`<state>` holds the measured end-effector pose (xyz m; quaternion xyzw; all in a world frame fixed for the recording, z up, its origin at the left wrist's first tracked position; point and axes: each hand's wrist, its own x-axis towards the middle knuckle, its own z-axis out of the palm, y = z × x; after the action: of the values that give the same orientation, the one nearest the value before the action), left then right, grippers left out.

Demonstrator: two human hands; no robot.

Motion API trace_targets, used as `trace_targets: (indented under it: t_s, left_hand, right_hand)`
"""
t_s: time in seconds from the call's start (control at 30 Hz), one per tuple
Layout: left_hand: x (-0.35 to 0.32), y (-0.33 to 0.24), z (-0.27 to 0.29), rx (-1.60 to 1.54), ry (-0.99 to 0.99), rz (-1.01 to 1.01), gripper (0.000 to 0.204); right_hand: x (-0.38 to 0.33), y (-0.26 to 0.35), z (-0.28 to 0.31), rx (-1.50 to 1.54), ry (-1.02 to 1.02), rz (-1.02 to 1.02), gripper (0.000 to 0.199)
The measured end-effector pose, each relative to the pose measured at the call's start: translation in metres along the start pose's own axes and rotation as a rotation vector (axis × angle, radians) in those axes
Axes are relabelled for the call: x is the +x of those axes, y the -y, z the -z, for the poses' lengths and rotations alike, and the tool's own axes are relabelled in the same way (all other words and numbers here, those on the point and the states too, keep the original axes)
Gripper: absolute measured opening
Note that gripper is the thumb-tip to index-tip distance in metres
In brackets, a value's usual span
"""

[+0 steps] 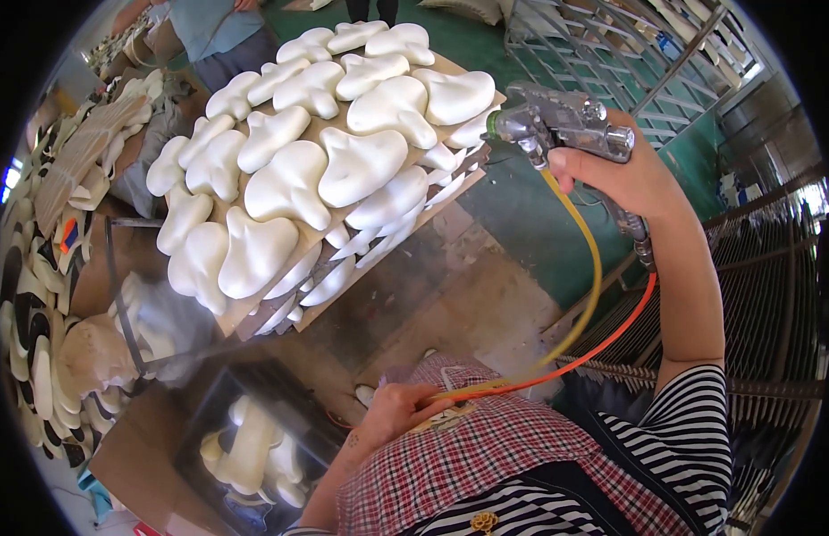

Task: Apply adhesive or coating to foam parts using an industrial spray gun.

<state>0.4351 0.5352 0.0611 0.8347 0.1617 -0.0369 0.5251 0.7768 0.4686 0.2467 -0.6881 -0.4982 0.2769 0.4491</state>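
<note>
My right hand (611,174) is raised at the right, wrapped round the handle of a metal spray gun (562,125). The gun's nozzle points left, beside the stacked boards. A yellow hose (591,259) and an orange hose (611,326) hang from the gun in a loop. Low in front of my apron, my left hand (401,411) is closed round both hoses. Many white, smooth, saddle-shaped pieces (365,165) lie in rows on a stack of brown boards (472,179), with more pieces between the lower layers. Whether their surface is wet, I cannot tell.
A dark bin (195,429) with pale foam pieces stands at the lower left. Heaped pieces (43,357) fill the left side. Metal racks stand at the upper right (602,62) and right (772,313). Another person (218,40) is beyond the stack; dark-trousered legs (371,9) show behind it.
</note>
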Motion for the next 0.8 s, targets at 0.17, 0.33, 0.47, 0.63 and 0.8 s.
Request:
trace_targets:
  t_s: [0.17,0.33,0.47,0.63,0.8]
  left_hand:
    - [-0.013,0.003,0.003,0.005,0.002,0.03,0.021]
    - [-0.02,0.007,0.008,-0.054,0.017,-0.022,0.02]
    - [-0.032,0.016,0.014,-0.025,0.001,-0.019,0.021]
    - [-0.051,0.026,0.024,-0.079,-0.053,-0.055,0.02]
    - [-0.06,0.032,0.035,-0.048,-0.021,-0.086,0.02]
  right_hand:
    - [-0.014,0.011,-0.017,-0.016,0.05,-0.031,0.024]
    - [0.006,0.018,-0.03,-0.031,-0.028,0.047,0.024]
    - [-0.003,0.038,-0.044,-0.01,-0.013,-0.02,0.032]
    - [-0.016,0.039,-0.053,-0.032,-0.06,-0.14,0.035]
    - [-0.002,0.032,-0.057,-0.155,-0.207,-0.111,0.059]
